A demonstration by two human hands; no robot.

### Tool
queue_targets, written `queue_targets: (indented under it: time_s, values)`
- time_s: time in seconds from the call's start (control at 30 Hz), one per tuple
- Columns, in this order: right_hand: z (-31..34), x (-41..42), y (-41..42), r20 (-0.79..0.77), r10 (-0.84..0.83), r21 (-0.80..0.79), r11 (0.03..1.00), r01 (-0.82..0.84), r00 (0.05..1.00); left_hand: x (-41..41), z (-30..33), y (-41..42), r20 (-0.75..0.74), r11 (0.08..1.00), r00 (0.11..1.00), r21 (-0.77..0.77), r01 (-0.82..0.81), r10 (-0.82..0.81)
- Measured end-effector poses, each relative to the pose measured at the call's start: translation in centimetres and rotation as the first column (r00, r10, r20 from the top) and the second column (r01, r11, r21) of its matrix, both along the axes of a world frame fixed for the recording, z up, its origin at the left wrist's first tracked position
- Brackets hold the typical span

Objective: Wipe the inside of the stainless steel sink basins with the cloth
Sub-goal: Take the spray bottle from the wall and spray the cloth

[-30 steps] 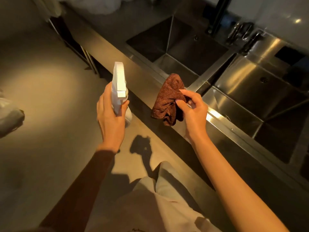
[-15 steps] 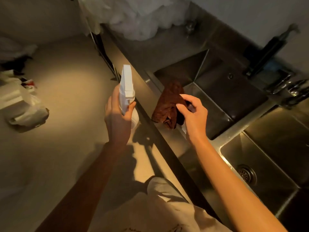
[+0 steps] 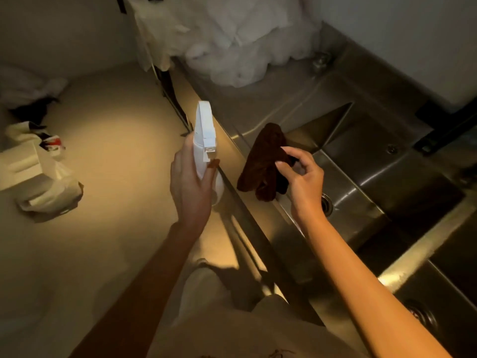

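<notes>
My right hand (image 3: 300, 180) pinches a dark brown cloth (image 3: 263, 164), which hangs crumpled above the front rim of the left sink basin (image 3: 366, 182). That steel basin has a round drain (image 3: 327, 204) partly hidden behind my wrist. My left hand (image 3: 188, 187) grips a white spray bottle (image 3: 205, 148) upright, just left of the counter's front edge, its nozzle end pointing away from me. A second basin (image 3: 449, 301) with its own drain lies at the lower right, split off by a steel divider (image 3: 418, 251).
White crumpled plastic (image 3: 242, 40) is piled on the steel drainboard (image 3: 271, 104) at the far end. A black faucet (image 3: 444, 130) stands behind the basins against the wall. White bags and boxes (image 3: 33, 171) lie on the floor at left.
The view has swung left and down, so the left basin now lies under my right hand. Both hands keep their holds on the bottle and the cloth, little changed relative to each other.
</notes>
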State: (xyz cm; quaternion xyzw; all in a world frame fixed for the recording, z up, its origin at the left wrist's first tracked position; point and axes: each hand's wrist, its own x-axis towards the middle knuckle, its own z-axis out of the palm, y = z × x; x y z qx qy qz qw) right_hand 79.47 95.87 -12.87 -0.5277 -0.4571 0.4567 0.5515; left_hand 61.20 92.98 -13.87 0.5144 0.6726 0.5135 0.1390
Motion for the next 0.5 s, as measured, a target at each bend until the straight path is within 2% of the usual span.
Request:
queue_targets:
  time_s: [0.27,0.5]
  values:
    - [0.6,-7.0,5.5,-0.065,-0.167,-0.008,0.986,0.167,0.984,-7.5,0.4,8.3,-0.049,0.988,0.988,0.042,0.151,-0.149]
    - [0.5,-8.5,8.4,-0.085,-0.312,-0.014,0.95,0.312,0.946,-9.3,0.7,14.8,-0.039,0.955,0.955,0.038,0.294,-0.293]
